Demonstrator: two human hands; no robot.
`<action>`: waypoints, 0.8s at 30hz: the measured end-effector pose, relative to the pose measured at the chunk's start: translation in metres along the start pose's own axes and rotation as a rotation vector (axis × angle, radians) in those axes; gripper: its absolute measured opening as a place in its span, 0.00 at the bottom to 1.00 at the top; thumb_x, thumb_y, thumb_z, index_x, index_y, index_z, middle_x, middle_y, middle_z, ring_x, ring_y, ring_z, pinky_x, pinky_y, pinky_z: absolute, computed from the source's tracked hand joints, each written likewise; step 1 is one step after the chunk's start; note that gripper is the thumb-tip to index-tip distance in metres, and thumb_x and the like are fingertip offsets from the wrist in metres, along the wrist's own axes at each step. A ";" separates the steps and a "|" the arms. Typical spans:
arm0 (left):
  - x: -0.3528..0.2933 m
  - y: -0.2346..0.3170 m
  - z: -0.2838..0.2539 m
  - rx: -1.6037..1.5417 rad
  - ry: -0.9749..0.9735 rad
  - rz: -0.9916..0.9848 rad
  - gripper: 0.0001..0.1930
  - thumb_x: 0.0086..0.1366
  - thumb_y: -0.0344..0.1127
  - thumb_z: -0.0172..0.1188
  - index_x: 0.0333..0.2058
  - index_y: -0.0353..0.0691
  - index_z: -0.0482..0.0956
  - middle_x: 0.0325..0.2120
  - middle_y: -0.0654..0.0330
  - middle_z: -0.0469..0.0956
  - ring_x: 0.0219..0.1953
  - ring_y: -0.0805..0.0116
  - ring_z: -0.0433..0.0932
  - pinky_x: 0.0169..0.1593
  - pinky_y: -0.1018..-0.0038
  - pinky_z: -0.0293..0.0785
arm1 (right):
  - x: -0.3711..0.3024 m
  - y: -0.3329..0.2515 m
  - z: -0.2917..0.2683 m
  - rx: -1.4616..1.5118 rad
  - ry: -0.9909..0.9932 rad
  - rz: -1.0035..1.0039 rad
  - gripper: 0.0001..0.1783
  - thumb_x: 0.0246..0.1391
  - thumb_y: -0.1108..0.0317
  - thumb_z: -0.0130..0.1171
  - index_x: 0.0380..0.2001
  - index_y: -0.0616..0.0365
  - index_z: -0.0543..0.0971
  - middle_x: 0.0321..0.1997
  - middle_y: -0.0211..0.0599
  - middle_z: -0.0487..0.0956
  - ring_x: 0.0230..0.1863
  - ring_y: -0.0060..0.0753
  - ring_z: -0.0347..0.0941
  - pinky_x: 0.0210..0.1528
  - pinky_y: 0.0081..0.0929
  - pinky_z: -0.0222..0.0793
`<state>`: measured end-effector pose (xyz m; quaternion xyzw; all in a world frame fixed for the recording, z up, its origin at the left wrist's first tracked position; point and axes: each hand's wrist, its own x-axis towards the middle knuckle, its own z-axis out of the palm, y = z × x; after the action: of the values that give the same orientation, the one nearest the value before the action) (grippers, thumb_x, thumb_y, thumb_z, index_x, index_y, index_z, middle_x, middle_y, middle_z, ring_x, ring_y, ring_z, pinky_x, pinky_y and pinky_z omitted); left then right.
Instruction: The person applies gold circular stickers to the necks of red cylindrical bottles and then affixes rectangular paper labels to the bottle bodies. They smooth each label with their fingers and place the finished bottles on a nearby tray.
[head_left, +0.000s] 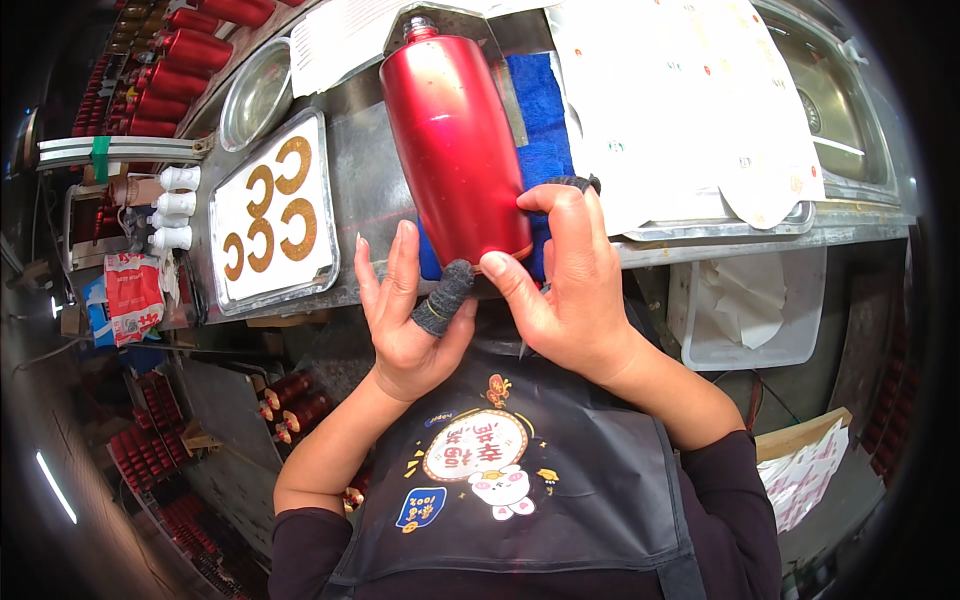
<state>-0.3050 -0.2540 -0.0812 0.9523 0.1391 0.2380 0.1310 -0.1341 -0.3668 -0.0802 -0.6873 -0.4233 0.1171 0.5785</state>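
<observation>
A glossy red bottle (450, 140) with a narrow threaded neck lies on a blue cloth (541, 110), its base toward me. My right hand (575, 275) grips the base end, thumb at the bottom edge and a bent finger along the right side. A dark finger cover is on another of its fingers. My left hand (415, 320) is at the base's left, fingers stretched out. Its covered thumb, in a dark grey sleeve, points at the bottom edge and seems to touch it. Left of the bottle, a metal tray (330, 245) holds a white sheet with several gold crescent-shaped pieces (297, 230).
A round metal bowl (257, 95) stands behind the tray. White patterned paper (690, 110) covers the right of the metal worktop, beside a sink (865, 165). Below the edge sits a white plastic bin (805, 335). Small white bottles (175, 207) and more red bottles (190, 50) are at left.
</observation>
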 end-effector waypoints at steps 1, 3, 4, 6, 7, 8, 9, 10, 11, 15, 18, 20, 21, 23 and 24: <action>0.000 0.001 0.000 -0.002 -0.006 -0.011 0.21 0.50 0.27 0.71 0.46 0.38 0.85 0.67 0.32 0.61 0.64 0.38 0.70 0.68 0.32 0.45 | 0.000 -0.001 -0.001 0.028 -0.013 0.033 0.20 0.58 0.70 0.64 0.51 0.62 0.71 0.45 0.39 0.70 0.21 0.21 0.59 0.23 0.21 0.58; 0.001 0.003 -0.001 -0.011 -0.004 -0.020 0.21 0.50 0.27 0.71 0.46 0.38 0.85 0.67 0.32 0.61 0.64 0.38 0.70 0.68 0.33 0.45 | 0.000 -0.001 -0.004 0.064 -0.033 0.080 0.19 0.59 0.70 0.64 0.51 0.62 0.71 0.45 0.38 0.70 0.21 0.21 0.59 0.23 0.21 0.58; 0.002 0.004 -0.001 -0.016 -0.002 -0.023 0.21 0.50 0.27 0.71 0.46 0.38 0.85 0.67 0.32 0.61 0.64 0.38 0.70 0.68 0.33 0.45 | -0.001 0.000 -0.005 0.073 -0.041 0.094 0.19 0.59 0.70 0.64 0.51 0.62 0.71 0.45 0.38 0.70 0.21 0.21 0.59 0.23 0.21 0.58; 0.004 0.005 -0.001 -0.021 0.000 -0.028 0.21 0.50 0.27 0.71 0.46 0.38 0.85 0.67 0.32 0.62 0.65 0.39 0.70 0.68 0.33 0.45 | -0.002 0.002 -0.006 0.090 -0.042 0.105 0.20 0.58 0.70 0.64 0.51 0.62 0.72 0.45 0.38 0.70 0.21 0.21 0.59 0.23 0.21 0.58; 0.004 0.006 -0.001 -0.024 0.001 -0.031 0.21 0.50 0.27 0.71 0.46 0.38 0.85 0.67 0.32 0.62 0.65 0.39 0.70 0.69 0.33 0.44 | -0.002 0.003 -0.005 0.098 -0.036 0.102 0.20 0.58 0.69 0.65 0.51 0.62 0.72 0.44 0.39 0.70 0.21 0.21 0.59 0.23 0.21 0.58; 0.004 0.006 0.000 -0.021 0.006 -0.020 0.21 0.50 0.27 0.71 0.46 0.38 0.85 0.67 0.32 0.62 0.65 0.39 0.70 0.69 0.33 0.45 | -0.002 0.004 -0.005 0.105 -0.029 0.098 0.21 0.57 0.69 0.66 0.51 0.62 0.72 0.44 0.39 0.70 0.21 0.21 0.58 0.23 0.22 0.57; 0.002 0.004 0.000 -0.018 0.010 -0.010 0.21 0.50 0.27 0.71 0.46 0.38 0.85 0.67 0.32 0.62 0.65 0.39 0.70 0.69 0.33 0.45 | -0.001 0.000 -0.006 0.063 -0.034 0.086 0.22 0.56 0.68 0.66 0.51 0.61 0.72 0.43 0.41 0.71 0.25 0.30 0.64 0.26 0.27 0.63; 0.001 0.003 0.001 -0.015 0.015 -0.001 0.22 0.50 0.27 0.71 0.46 0.38 0.85 0.67 0.32 0.62 0.65 0.39 0.70 0.69 0.33 0.45 | 0.001 -0.006 -0.009 0.021 -0.038 0.074 0.23 0.55 0.67 0.67 0.52 0.59 0.72 0.43 0.44 0.71 0.29 0.38 0.70 0.29 0.33 0.69; 0.001 0.003 0.001 -0.007 0.016 0.004 0.22 0.49 0.27 0.71 0.46 0.39 0.85 0.67 0.32 0.62 0.65 0.39 0.70 0.68 0.33 0.45 | 0.003 -0.010 -0.010 -0.021 -0.042 0.062 0.24 0.53 0.66 0.68 0.52 0.58 0.72 0.42 0.47 0.71 0.32 0.46 0.76 0.32 0.38 0.74; 0.004 0.005 0.000 0.021 0.009 0.022 0.22 0.48 0.27 0.71 0.46 0.39 0.85 0.66 0.33 0.63 0.64 0.38 0.70 0.68 0.33 0.46 | 0.001 -0.009 -0.010 -0.017 -0.054 0.094 0.26 0.52 0.66 0.68 0.52 0.58 0.71 0.43 0.48 0.71 0.32 0.48 0.77 0.32 0.39 0.75; 0.009 0.007 -0.004 0.038 -0.024 0.026 0.23 0.47 0.28 0.72 0.46 0.41 0.86 0.66 0.34 0.64 0.64 0.38 0.71 0.68 0.33 0.48 | 0.000 -0.006 -0.010 0.012 -0.049 0.090 0.25 0.53 0.68 0.67 0.53 0.59 0.70 0.43 0.49 0.70 0.32 0.48 0.78 0.32 0.39 0.75; 0.014 0.010 -0.006 0.063 -0.028 0.046 0.23 0.46 0.29 0.72 0.45 0.43 0.86 0.65 0.35 0.65 0.63 0.37 0.72 0.67 0.34 0.49 | -0.001 -0.006 -0.011 0.053 -0.040 0.093 0.21 0.56 0.72 0.64 0.52 0.62 0.71 0.44 0.43 0.69 0.24 0.29 0.65 0.25 0.27 0.62; 0.017 0.011 -0.006 0.083 -0.015 0.065 0.22 0.46 0.29 0.72 0.45 0.44 0.86 0.65 0.35 0.66 0.62 0.37 0.73 0.67 0.34 0.50 | -0.001 -0.006 -0.011 0.072 -0.040 0.090 0.20 0.57 0.74 0.62 0.51 0.64 0.71 0.44 0.40 0.69 0.21 0.19 0.59 0.21 0.21 0.55; 0.023 0.013 -0.007 0.112 0.000 0.096 0.22 0.45 0.30 0.72 0.44 0.45 0.87 0.64 0.36 0.68 0.61 0.37 0.74 0.67 0.34 0.51 | -0.001 -0.003 -0.014 0.082 -0.065 0.094 0.19 0.59 0.75 0.60 0.52 0.64 0.71 0.46 0.39 0.69 0.23 0.17 0.62 0.23 0.19 0.59; 0.025 0.014 -0.008 0.123 0.006 0.106 0.22 0.44 0.31 0.72 0.43 0.46 0.87 0.64 0.36 0.68 0.61 0.37 0.74 0.67 0.34 0.51 | 0.000 -0.001 -0.015 0.109 -0.074 0.107 0.18 0.59 0.76 0.59 0.52 0.64 0.72 0.46 0.40 0.70 0.24 0.19 0.64 0.25 0.20 0.61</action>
<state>-0.2847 -0.2576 -0.0593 0.9638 0.1030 0.2386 0.0591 -0.1250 -0.3772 -0.0744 -0.6716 -0.4000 0.1961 0.5920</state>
